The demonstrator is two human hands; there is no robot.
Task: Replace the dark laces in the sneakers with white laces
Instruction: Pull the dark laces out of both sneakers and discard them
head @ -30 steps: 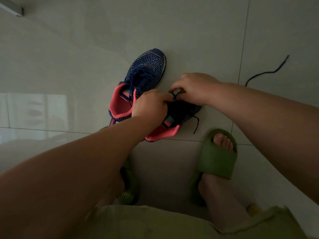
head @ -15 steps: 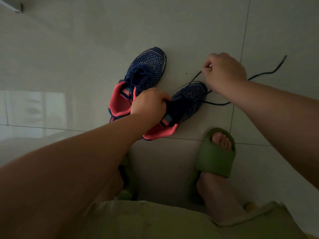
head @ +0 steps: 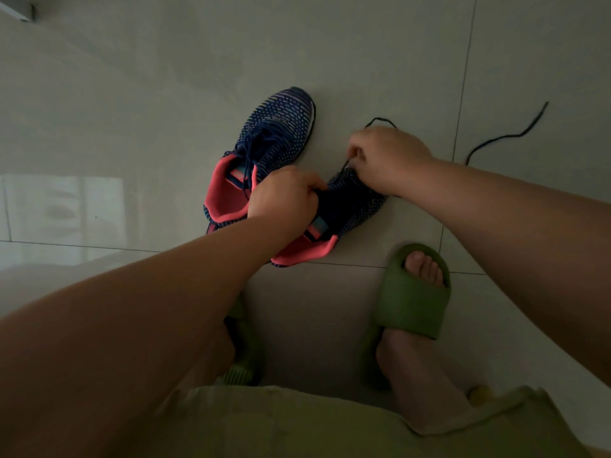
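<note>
Two navy knit sneakers with pink linings lie on the tiled floor. The left sneaker (head: 281, 127) still carries its dark laces. My left hand (head: 284, 196) grips the right sneaker (head: 350, 206) at its tongue and collar. My right hand (head: 386, 157) is over that shoe's forefoot and pinches a dark lace (head: 347, 163) just above the eyelets. The lace loops out past the hand and trails across the floor to the right (head: 509, 133). No white laces are in view.
My feet in green slides stand just below the shoes, the right one (head: 413, 299) in plain sight, the left mostly behind my forearm. Green shorts (head: 297, 424) fill the bottom edge. Pale floor tiles with grout lines surround everything.
My right hand pulled a length of dark lace up and away to the right, then came back down to the shoe's forefoot. My left hand kept holding the right sneaker.
</note>
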